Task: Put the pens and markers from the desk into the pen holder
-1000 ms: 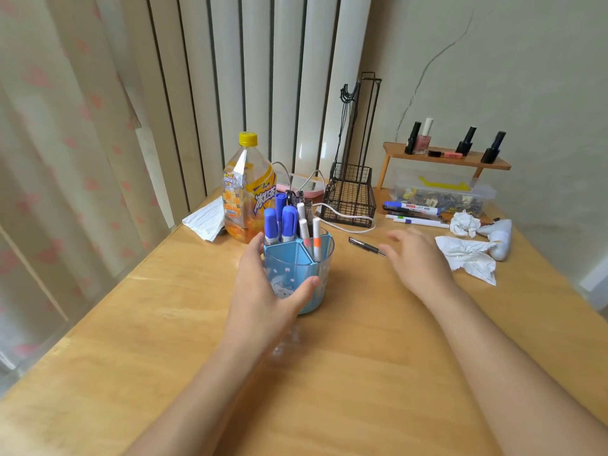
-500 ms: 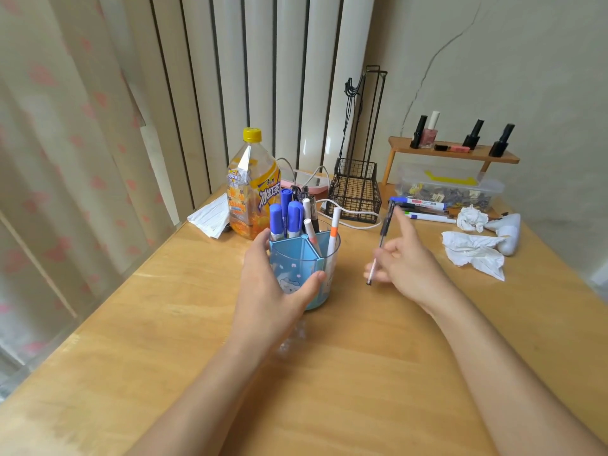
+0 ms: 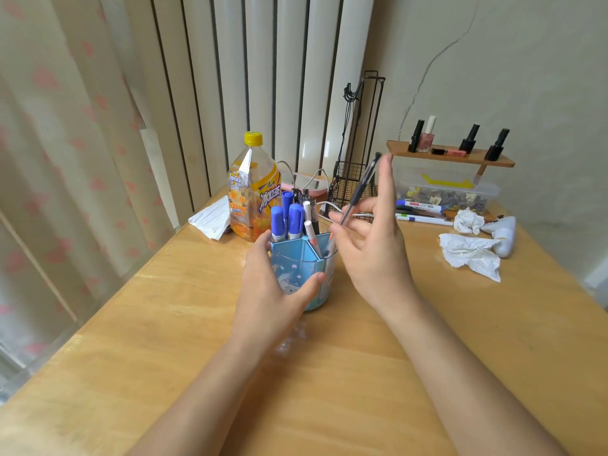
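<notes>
My left hand [image 3: 273, 284] gripped the pen holder [image 3: 304, 274] at frame centre; my right hand [image 3: 371, 248] pinched a black pen [image 3: 360, 189] tilted above it. A bottle [image 3: 253, 192] and wire rack [image 3: 357, 179] stood behind, more markers [image 3: 419, 212] lay right, and the pen's tip was hidden.

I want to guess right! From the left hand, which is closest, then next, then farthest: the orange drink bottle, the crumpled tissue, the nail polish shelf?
1. Orange drink bottle: just behind the left hand.
2. Crumpled tissue: far right on the desk.
3. Nail polish shelf: back right, by the wall.
</notes>
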